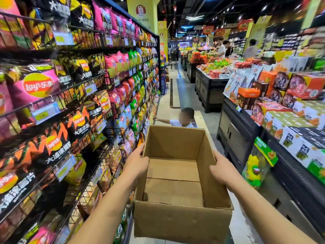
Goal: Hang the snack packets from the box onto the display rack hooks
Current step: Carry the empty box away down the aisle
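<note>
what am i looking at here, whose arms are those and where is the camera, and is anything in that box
There is no machine here. The one picture comes from a camera worn on a person's head, looking forward and down, so the two bare arms are that person's own. The left hand and the right hand each grip a side wall of an open cardboard box, held up in a shop aisle. Only its bare bottom flaps show; no packets are inside. On the left stands the display rack, full of snack packets.
</note>
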Available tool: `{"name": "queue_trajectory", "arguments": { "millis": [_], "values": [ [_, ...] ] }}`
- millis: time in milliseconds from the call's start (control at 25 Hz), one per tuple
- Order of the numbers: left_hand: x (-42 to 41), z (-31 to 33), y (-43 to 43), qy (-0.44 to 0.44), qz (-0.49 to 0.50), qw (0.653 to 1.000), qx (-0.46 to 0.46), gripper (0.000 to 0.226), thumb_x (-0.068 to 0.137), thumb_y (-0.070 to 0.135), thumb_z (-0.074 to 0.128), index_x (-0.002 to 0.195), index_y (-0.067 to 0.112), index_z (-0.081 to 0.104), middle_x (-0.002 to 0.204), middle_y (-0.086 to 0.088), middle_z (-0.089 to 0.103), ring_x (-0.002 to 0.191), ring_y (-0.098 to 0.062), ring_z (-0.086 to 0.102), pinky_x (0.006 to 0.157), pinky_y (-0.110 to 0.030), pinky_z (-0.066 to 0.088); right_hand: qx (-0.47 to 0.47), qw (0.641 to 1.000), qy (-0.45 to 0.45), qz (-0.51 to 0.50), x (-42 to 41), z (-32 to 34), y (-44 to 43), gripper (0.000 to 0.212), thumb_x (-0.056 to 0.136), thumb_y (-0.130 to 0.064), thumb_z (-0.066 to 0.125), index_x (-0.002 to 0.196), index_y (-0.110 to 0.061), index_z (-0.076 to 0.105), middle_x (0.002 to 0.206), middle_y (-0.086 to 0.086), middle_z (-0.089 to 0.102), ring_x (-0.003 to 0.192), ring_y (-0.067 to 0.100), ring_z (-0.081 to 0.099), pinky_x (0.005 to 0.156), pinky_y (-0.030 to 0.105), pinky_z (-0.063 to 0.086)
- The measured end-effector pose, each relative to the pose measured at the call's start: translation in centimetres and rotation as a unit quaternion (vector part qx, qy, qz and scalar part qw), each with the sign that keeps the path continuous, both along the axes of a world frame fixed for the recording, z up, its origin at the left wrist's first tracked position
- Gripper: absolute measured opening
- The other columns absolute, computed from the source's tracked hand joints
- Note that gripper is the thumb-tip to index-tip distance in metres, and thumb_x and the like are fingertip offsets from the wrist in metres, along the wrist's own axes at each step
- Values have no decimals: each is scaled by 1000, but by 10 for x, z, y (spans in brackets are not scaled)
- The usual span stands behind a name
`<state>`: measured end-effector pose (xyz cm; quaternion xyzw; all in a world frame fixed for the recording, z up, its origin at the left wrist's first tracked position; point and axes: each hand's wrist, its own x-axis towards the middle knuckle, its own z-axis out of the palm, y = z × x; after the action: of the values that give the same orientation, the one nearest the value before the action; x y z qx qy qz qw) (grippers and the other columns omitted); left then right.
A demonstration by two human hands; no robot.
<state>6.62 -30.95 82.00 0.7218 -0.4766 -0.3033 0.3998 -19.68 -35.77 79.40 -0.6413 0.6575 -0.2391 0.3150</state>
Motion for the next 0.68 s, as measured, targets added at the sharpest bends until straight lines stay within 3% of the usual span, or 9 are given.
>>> {"name": "queue_trajectory", "arguments": {
  "millis": [160,240,320,400,480,560,680],
  "values": [
    [-9,3,-52,10,-45,999,6,61,95,2,48,145,35,55,113,3,72,97,-24,67,82,-32,55,-5,998,28,-53,-13,4,-32,60,93,-11,48,146,-37,39,115,2,67,91,20,65,66,29,52],
    [-20,5,-75,26,-72,997,-11,57,95,-2,49,142,30,59,98,12,68,85,-16,63,69,-25,51,-4,997,32,-73,-25,6,-43,57,91,-11,47,140,-40,43,114,0,67,93,22,65,74,34,57],
    [-36,9,-99,20,-101,995,-10,57,96,-3,49,143,28,58,101,15,62,87,-16,59,61,-25,43,-1,994,33,-102,-42,5,-56,51,90,-12,46,132,-41,46,113,-1,67,96,23,64,82,38,56],
    [-50,7,-123,24,-120,992,-3,58,96,0,50,143,33,57,101,12,63,92,-19,62,70,-29,49,-6,992,43,-117,-59,6,-68,49,91,-10,46,131,-39,47,113,1,67,95,23,63,80,35,53],
    [-72,7,-145,22,-144,989,9,60,94,7,50,143,43,55,109,5,69,103,-26,66,91,-41,57,-7,990,35,-137,-82,5,-82,48,94,-9,46,132,-39,47,112,-1,65,94,21,61,77,32,49],
    [-98,3,-173,11,-167,986,23,61,95,12,48,143,49,52,120,1,70,109,-26,67,97,-46,57,-4,987,33,-155,-109,5,-98,46,95,-10,46,129,-41,45,112,-2,64,93,21,62,72,30,49],
    [-141,2,-213,12,-193,981,14,59,100,5,44,147,40,51,107,6,68,92,-10,65,71,-28,56,-13,985,49,-166,-153,2,-127,50,86,-11,49,129,-36,51,116,3,69,99,29,65,81,35,54]
  ]
}}
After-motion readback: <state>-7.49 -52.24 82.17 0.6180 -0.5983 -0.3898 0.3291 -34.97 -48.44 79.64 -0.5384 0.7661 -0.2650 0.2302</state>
